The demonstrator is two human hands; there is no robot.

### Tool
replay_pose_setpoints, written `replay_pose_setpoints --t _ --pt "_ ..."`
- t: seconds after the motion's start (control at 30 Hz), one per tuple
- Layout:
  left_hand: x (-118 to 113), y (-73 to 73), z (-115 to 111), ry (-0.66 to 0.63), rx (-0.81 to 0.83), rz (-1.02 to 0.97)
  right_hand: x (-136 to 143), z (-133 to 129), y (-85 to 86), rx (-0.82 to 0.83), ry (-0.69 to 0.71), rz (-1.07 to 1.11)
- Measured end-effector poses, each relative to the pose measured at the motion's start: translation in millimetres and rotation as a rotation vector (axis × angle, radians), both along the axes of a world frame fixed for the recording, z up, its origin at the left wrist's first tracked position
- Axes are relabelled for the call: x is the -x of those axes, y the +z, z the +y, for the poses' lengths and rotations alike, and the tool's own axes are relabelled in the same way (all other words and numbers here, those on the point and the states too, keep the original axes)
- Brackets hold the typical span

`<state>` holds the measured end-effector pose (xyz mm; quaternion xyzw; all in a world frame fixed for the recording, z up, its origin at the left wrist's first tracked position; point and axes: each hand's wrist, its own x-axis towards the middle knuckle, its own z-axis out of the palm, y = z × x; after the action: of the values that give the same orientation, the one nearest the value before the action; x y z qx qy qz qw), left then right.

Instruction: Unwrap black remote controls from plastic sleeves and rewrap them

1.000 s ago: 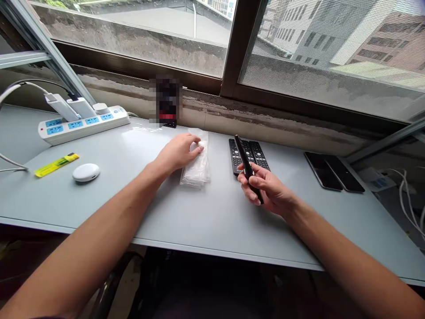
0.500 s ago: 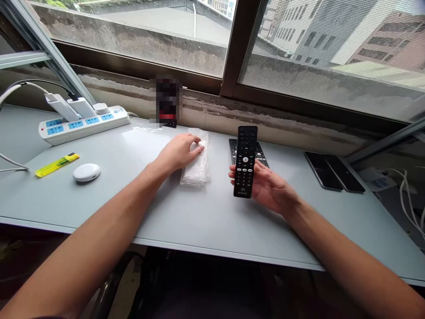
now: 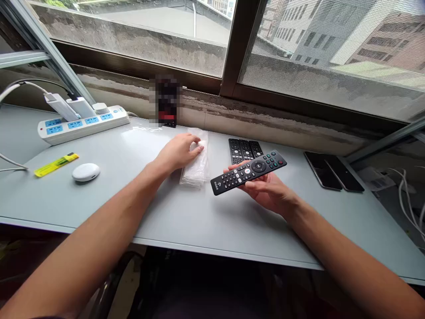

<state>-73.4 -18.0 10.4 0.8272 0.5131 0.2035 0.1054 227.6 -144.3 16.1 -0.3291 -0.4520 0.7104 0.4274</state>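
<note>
Looking down from the head view, the one view at hand, the right hand (image 3: 270, 190) is closed around a black remote control (image 3: 239, 178), its thumb along the near edge and its fingers underneath, holding it raised over the counter (image 3: 199, 221) with the keys facing up and the logo end pointing toward the left hand (image 3: 177, 150). The two hands are well apart. The left hand lies over the clear plastic bags (image 3: 195, 173), fingers loosely curled and thumb parted from the forefinger; whether it pinches any of the film, I cannot tell. Just beyond the right hand, three more remote controls (image 3: 246, 151) lie side by side, partly hidden by the raised one. To the right of that hand rest two dark flat devices (image 3: 322, 170); to the left of the left hand are a white rounded case (image 3: 85, 172), a yellow packet (image 3: 56, 165) and, farther out, a power strip (image 3: 83, 126). The remote control should be light and stiff, its casing probably smooth enough to slide a little but not delicate; the long edges near the middle look like the best hold, since a squeeze on the face could press keys. The plastic bags look thin, limp and slippery, better pinched at a corner or an open edge.
</note>
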Motion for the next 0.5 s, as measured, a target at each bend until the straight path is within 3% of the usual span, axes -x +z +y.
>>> replay_pose_setpoints --t 0.27,0.5 --pt "0.8 -0.5 0.1 -0.005 -0.004 0.004 -0.7 0.8 1.1 0.1 -0.023 0.038" --pt "-0.1 -0.1 -0.7 -0.001 0.0 0.011 0.0 1.6 3.8 0.062 -0.002 0.071"
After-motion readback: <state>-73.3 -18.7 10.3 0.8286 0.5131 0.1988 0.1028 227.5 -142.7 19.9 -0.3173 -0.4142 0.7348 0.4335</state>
